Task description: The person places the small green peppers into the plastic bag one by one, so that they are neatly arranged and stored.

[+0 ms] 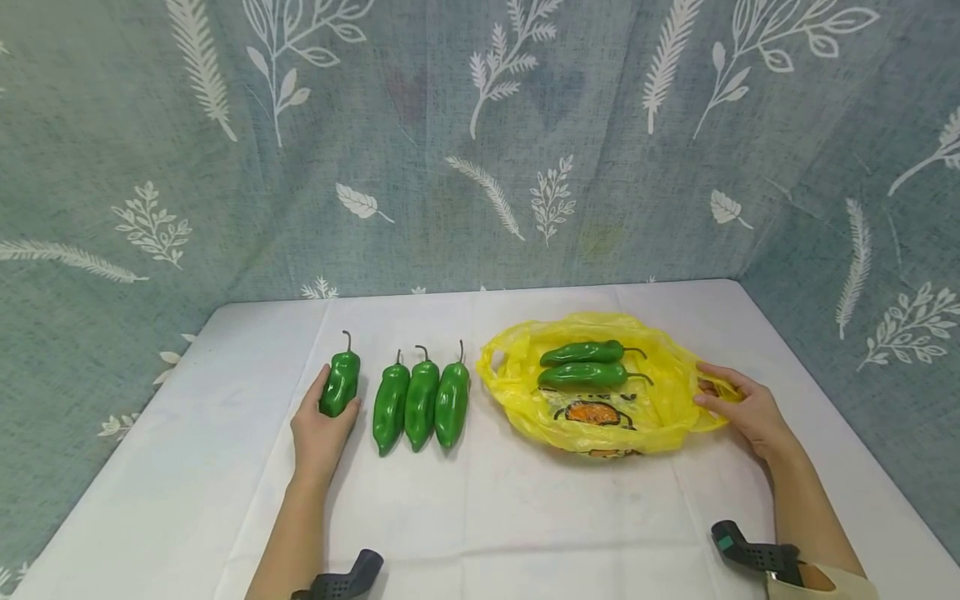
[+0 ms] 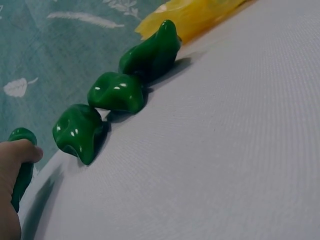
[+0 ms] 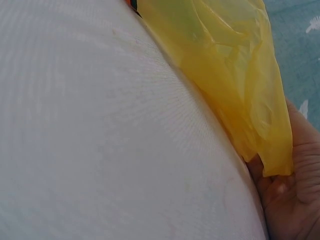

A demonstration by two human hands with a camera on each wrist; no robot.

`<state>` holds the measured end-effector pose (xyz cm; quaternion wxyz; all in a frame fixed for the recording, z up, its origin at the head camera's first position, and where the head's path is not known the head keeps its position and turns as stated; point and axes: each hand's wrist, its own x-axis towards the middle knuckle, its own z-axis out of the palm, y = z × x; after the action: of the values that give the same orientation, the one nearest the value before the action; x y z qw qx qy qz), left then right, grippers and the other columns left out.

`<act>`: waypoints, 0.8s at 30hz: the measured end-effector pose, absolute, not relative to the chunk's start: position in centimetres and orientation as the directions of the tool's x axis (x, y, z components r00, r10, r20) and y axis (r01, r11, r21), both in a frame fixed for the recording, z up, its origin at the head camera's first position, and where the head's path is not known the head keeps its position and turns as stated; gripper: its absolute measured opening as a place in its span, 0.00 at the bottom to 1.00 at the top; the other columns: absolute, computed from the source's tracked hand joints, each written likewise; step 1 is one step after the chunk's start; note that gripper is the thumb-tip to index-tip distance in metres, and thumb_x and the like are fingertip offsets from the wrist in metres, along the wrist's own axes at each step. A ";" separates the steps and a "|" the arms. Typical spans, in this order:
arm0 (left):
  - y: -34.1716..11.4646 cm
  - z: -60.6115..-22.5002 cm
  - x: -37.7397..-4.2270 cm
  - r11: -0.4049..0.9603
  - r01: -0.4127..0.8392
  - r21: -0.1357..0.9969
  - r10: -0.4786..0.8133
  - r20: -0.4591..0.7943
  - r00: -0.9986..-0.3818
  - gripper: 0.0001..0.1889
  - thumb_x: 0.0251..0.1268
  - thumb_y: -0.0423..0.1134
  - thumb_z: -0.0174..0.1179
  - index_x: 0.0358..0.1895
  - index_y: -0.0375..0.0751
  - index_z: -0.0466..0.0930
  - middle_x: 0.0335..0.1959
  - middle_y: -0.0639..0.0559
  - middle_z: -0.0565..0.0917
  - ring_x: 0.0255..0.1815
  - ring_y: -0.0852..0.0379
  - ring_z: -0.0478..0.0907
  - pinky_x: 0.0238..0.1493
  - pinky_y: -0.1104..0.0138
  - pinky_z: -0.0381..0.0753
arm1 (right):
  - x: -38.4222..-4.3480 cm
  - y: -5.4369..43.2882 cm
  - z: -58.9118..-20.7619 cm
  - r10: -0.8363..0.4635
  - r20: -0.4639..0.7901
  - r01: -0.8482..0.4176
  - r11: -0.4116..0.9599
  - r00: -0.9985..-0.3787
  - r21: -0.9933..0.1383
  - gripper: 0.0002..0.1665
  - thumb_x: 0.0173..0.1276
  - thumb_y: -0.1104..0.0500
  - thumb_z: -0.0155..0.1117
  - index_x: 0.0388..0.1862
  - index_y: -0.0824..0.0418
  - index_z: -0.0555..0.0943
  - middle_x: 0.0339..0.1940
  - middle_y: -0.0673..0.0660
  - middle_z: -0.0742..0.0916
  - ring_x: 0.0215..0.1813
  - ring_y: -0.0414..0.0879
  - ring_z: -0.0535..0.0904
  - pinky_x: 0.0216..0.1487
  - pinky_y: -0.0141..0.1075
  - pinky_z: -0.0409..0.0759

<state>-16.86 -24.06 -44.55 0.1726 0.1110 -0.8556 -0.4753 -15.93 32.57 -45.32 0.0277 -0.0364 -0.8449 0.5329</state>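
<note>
My left hand [image 1: 321,429] grips a green pepper [image 1: 342,382] at the left, its thin stem pointing away from me. Three more green peppers [image 1: 422,404] lie side by side just right of that hand, stems also toward the back. In the left wrist view the held pepper [image 2: 22,185] shows partly behind the thumb, beside the row of peppers [image 2: 116,92]. A yellow plastic bag [image 1: 517,408] is spread on the right, with two green peppers [image 1: 585,375] lying on it, stems to the right. My right hand [image 1: 753,412] holds the bag's handle at its right end.
A white cloth [image 1: 555,517] covers the table. Behind and at both sides hangs a grey-green curtain [image 1: 420,167] with white leaf prints, meeting the table's back edge. Dark camera mounts [image 1: 757,554] sit on both wrists.
</note>
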 end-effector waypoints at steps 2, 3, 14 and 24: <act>-24.0 -44.3 -16.9 0.514 -0.024 0.858 -0.359 0.189 -0.914 0.38 0.59 0.35 0.63 0.73 0.48 0.58 0.70 0.38 0.63 0.69 0.37 0.60 0.65 0.45 0.63 | -15.9 32.6 -45.3 0.094 0.010 0.031 0.430 -0.996 -0.902 0.41 0.61 0.48 0.68 0.68 0.65 0.67 0.58 0.43 0.73 0.47 0.25 0.69 0.47 0.11 0.68; -24.0 -44.2 -16.9 0.509 -0.023 0.860 -0.362 0.189 -0.913 0.38 0.58 0.34 0.64 0.72 0.49 0.59 0.70 0.38 0.63 0.69 0.37 0.60 0.65 0.45 0.63 | -15.9 32.6 -45.3 0.094 0.011 0.031 0.428 -0.996 -0.903 0.41 0.61 0.48 0.68 0.68 0.65 0.67 0.58 0.43 0.73 0.47 0.25 0.69 0.47 0.11 0.68; -23.4 -42.3 -16.7 0.436 -0.007 0.900 -0.328 0.151 -0.933 0.38 0.56 0.34 0.66 0.71 0.54 0.62 0.69 0.43 0.66 0.66 0.44 0.64 0.64 0.50 0.67 | -15.9 32.4 -45.3 0.091 0.008 0.032 0.430 -0.996 -0.902 0.41 0.61 0.47 0.68 0.68 0.64 0.67 0.58 0.46 0.73 0.47 0.25 0.69 0.46 0.11 0.68; -22.3 -40.7 -16.4 0.428 0.040 0.903 -0.251 0.161 -0.955 0.36 0.54 0.32 0.67 0.69 0.50 0.66 0.69 0.46 0.67 0.66 0.45 0.65 0.62 0.52 0.67 | -15.8 32.6 -45.3 0.090 0.019 0.022 0.434 -0.996 -0.901 0.41 0.61 0.48 0.67 0.68 0.66 0.66 0.58 0.47 0.73 0.46 0.24 0.69 0.46 0.11 0.68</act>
<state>-16.40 -22.29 -40.66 0.1369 0.0631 -0.8337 -0.5312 -15.80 32.56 -45.27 0.0321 -0.0329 -0.8462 0.5310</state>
